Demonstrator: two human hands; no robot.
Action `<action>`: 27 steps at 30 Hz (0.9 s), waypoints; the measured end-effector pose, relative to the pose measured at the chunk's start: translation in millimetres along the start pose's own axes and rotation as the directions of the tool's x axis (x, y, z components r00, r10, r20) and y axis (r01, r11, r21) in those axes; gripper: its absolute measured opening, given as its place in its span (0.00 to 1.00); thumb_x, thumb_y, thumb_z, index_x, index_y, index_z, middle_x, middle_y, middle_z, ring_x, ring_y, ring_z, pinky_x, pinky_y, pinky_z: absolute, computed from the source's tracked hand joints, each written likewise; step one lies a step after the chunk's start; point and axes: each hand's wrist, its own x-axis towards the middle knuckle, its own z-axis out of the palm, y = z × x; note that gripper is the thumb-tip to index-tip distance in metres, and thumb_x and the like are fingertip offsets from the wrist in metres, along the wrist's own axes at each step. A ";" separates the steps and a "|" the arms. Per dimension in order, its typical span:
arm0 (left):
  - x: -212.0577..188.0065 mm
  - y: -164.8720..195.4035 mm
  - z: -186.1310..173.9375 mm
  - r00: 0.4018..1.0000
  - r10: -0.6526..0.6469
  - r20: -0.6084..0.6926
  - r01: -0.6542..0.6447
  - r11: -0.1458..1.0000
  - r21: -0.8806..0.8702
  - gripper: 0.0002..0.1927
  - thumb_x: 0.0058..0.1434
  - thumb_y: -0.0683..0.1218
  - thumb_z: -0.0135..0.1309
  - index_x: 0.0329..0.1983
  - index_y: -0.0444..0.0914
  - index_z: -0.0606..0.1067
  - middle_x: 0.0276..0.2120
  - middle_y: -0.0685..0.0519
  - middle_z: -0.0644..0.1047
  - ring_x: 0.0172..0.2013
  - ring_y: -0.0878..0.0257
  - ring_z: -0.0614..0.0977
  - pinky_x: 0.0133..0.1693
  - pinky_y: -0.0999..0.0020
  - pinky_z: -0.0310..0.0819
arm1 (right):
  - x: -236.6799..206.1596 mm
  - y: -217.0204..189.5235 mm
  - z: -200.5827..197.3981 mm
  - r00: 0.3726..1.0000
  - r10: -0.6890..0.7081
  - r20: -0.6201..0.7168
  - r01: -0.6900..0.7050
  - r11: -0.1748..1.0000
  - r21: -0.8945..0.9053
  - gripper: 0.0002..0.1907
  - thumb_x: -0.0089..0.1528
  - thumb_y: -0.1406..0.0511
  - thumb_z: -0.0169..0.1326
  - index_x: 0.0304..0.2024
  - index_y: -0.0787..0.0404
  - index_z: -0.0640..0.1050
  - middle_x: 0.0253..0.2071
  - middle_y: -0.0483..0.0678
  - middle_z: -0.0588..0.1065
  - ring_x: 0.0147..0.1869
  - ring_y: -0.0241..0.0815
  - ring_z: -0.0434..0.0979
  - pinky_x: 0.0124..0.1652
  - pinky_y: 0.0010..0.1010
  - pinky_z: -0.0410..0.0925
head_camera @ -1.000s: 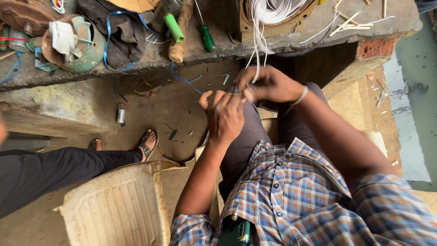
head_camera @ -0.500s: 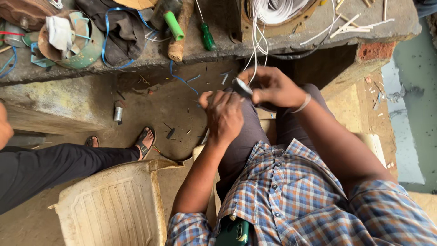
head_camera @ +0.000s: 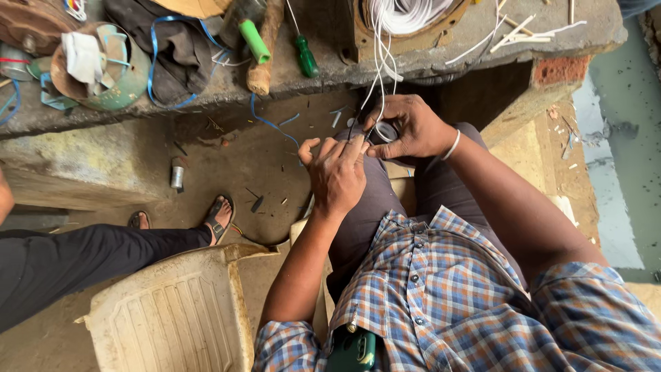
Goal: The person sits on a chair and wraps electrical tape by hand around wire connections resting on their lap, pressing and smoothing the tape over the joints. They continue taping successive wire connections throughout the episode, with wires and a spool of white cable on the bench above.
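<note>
Over the lap, the left hand (head_camera: pixel 337 172) pinches the white wires (head_camera: pixel 377 83) beside the right hand (head_camera: pixel 406 127), which grips a dark roll. At twelve o'clock the wires rise to a coil on the bench (head_camera: pixel 441 52); green screwdriver (head_camera: pixel 303 55) at eleven.

Screwdriver (head_camera: pixel 303 54) on bench (head_camera: pixel 289 86) left of wires (head_camera: pixel 383 48); chair (head_camera: pixel 172 313) below-left, near sandalled foot (head_camera: pixel 219 218).

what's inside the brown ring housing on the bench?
The brown ring housing holds a bundle of white wires; several strands run down to the right hand. Deeper inside is covered by the wires and cut off at the frame's top.
</note>
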 end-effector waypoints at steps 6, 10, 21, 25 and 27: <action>-1.0 2.4 3.7 1.000 -0.021 -0.020 0.021 1.000 -0.022 0.06 0.65 0.41 0.57 0.43 0.44 0.81 0.34 0.58 0.81 0.39 0.62 0.78 0.58 0.55 0.54 | 5.0 -11.2 7.0 0.927 0.329 0.178 -0.363 0.677 0.640 0.29 0.56 0.62 0.69 0.59 0.59 0.76 0.47 0.45 0.75 0.46 0.39 0.79 0.48 0.33 0.74; -2.6 5.3 2.8 1.000 0.000 0.021 0.000 1.000 0.004 0.06 0.64 0.42 0.58 0.42 0.43 0.81 0.33 0.58 0.80 0.39 0.60 0.78 0.58 0.53 0.54 | 8.9 -3.9 23.5 0.963 0.111 -0.244 -0.031 0.950 0.310 0.14 0.69 0.63 0.65 0.54 0.61 0.78 0.53 0.48 0.73 0.59 0.39 0.74 0.63 0.32 0.69; -2.9 2.4 2.8 1.000 -0.012 0.000 0.012 0.999 -0.030 0.07 0.69 0.44 0.55 0.45 0.38 0.80 0.30 0.57 0.80 0.38 0.61 0.78 0.60 0.52 0.53 | -6.9 10.7 -1.4 0.998 0.066 0.020 -0.069 0.975 0.209 0.19 0.56 0.60 0.71 0.46 0.62 0.81 0.44 0.46 0.77 0.51 0.38 0.76 0.51 0.30 0.69; -1.9 5.7 3.6 0.998 -0.054 0.045 0.055 0.998 -0.006 0.05 0.68 0.45 0.55 0.40 0.40 0.80 0.28 0.55 0.80 0.38 0.60 0.79 0.61 0.51 0.54 | -3.4 3.4 -1.9 0.916 0.247 0.317 -0.400 0.634 0.662 0.32 0.51 0.62 0.71 0.57 0.60 0.78 0.42 0.45 0.77 0.45 0.37 0.75 0.45 0.28 0.69; -0.7 8.7 7.2 0.999 -0.028 0.021 0.029 0.998 -0.050 0.06 0.68 0.48 0.56 0.39 0.41 0.81 0.29 0.55 0.80 0.38 0.59 0.79 0.61 0.51 0.53 | 0.8 0.3 6.5 0.959 0.279 0.045 -0.263 0.820 0.509 0.24 0.59 0.63 0.68 0.56 0.62 0.78 0.48 0.44 0.75 0.53 0.36 0.75 0.53 0.28 0.69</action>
